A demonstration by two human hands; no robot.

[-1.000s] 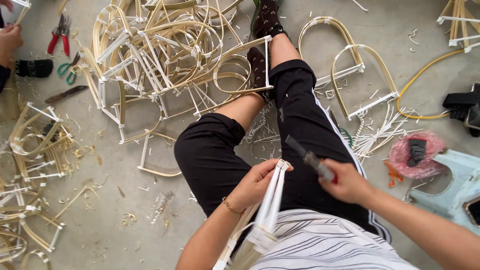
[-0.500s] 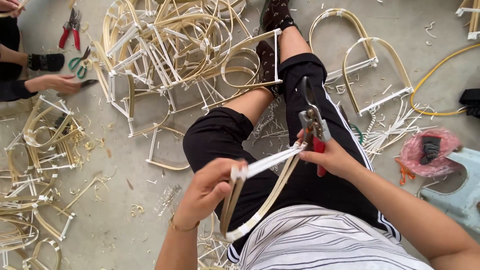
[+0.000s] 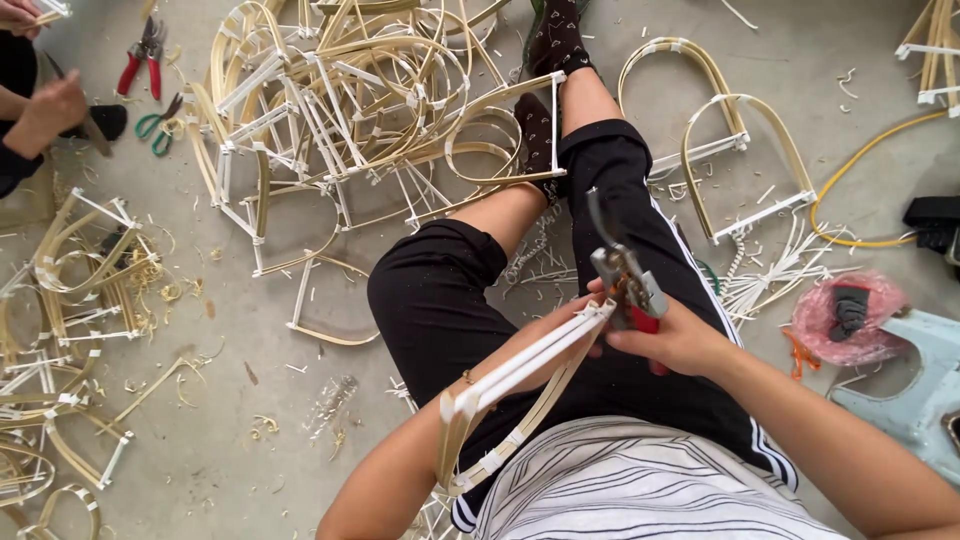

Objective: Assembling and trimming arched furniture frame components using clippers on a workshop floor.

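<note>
I sit on the floor with my legs stretched out. My right hand (image 3: pixel 672 338) grips red-handled pliers (image 3: pixel 626 282), jaws pointing up and away. Their head sits at the upper end of a bent bamboo frame with white-wrapped joints (image 3: pixel 510 390). My left hand (image 3: pixel 572 328) is mostly hidden behind that frame and holds it near its top end, close to the pliers. The frame slants down to the left over my lap.
A big heap of finished bamboo frames (image 3: pixel 340 110) lies beyond my knees, more at the left (image 3: pixel 70 300) and upper right (image 3: pixel 720 130). Another person's hand (image 3: pixel 50 105) works at the top left near red cutters (image 3: pixel 140 60) and green scissors (image 3: pixel 155 125). A pale blue stool (image 3: pixel 915 390) and pink bag (image 3: pixel 840 315) lie right.
The frame has swung from hanging down to slanting across my lap. The pliers have come to its upper end. The other person's hand has shifted at the top left.
</note>
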